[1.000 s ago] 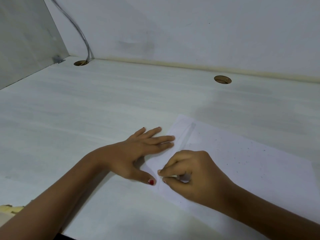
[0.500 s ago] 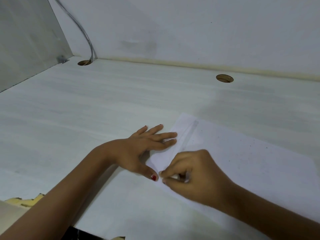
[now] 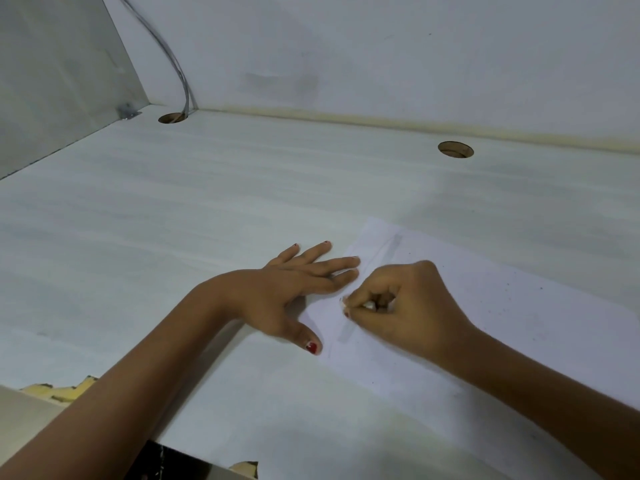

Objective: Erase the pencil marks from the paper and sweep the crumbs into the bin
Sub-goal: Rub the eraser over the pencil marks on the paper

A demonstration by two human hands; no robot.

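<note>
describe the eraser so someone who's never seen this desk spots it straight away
On the pale desk a white sheet of paper lies at the right. Near its left edge the right hand is curled; the eraser is the small white lump pinched in its fingers, unlike the flat left hand, which holds nothing.

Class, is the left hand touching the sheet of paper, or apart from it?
Touching. The head view shows the left hand lying flat, two of its fingertips resting on the left edge of the paper, with no gap visible.
</note>
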